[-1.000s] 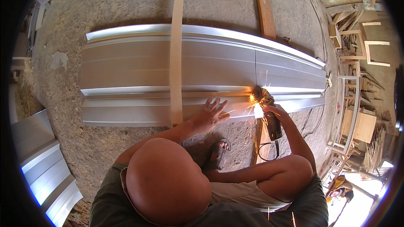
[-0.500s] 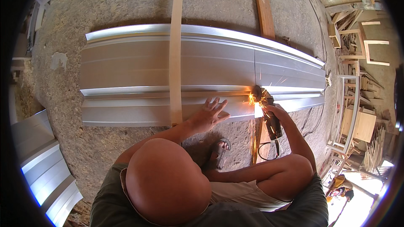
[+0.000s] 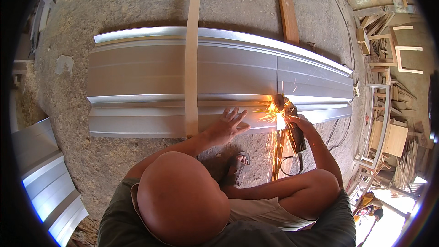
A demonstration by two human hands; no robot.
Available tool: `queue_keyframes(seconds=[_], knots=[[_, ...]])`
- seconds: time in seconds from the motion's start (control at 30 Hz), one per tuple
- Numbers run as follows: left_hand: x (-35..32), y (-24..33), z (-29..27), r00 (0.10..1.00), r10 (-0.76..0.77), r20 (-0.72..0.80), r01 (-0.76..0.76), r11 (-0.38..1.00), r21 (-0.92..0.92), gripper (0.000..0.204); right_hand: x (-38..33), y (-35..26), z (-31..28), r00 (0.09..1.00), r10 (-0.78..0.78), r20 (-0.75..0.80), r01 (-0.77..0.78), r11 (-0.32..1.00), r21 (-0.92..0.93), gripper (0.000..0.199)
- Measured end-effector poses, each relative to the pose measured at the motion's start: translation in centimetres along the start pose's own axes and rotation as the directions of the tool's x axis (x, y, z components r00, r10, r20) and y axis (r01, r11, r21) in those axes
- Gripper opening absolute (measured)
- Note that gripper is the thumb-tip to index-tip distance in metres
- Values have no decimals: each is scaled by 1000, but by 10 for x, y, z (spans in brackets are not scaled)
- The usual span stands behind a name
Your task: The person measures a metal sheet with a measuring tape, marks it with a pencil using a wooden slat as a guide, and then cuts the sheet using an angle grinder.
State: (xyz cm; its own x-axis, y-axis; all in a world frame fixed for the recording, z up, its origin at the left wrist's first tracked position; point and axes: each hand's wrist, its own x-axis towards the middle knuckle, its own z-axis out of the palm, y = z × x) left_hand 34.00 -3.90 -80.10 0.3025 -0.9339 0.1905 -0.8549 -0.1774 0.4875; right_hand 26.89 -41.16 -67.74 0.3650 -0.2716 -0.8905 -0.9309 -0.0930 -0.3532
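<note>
Your right hand point(image 3: 302, 123), just right of the frame's centre, is clamped around the dark body of an angle grinder point(image 3: 292, 126) whose disc bites into the near edge of a long grey ribbed metal sheet point(image 3: 137, 71). Orange sparks point(image 3: 274, 119) spray from the cut toward the lower edge of the frame. Your left hand point(image 3: 228, 126), fingers spread flat and apart, presses down on the sheet just left of the sparks. The sheet lies across the middle of the frame on rough concrete ground point(image 3: 137, 4), with a pale wooden batten point(image 3: 192, 64) laid crosswise over it. A reddish plank point(image 3: 286, 9) runs under it at upper right. A sandalled foot point(image 3: 238, 167) shows below your left hand.
</note>
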Motion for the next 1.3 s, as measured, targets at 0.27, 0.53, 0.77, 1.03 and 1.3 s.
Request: queue_keyframes(seconds=[0.27,0.53,0.77,1.03,1.3], knots=[[0,2,-2,1000,-6,17,7,998,-56,62,6,5,-2,1000,-28,-12,29,999,41,31],[-1,-2,12,1000,-11,-26,9,998,-56,68,16,17,-10,1000,-15,-4,15,998,60,34],[1,-3,1,999,7,51,-8,1000,26,57,-24,-7,-2,1000,2,4,-3,996,84,36],[-5,-7,2,998,8,55,-6,999,-46,58,-70,-45,-4,977,-212,-30,214,957,196,41],[-15,22,3,1000,-2,29,6,989,-144,57,-76,-74,-31,952,-296,-82,306,937,171,45]])
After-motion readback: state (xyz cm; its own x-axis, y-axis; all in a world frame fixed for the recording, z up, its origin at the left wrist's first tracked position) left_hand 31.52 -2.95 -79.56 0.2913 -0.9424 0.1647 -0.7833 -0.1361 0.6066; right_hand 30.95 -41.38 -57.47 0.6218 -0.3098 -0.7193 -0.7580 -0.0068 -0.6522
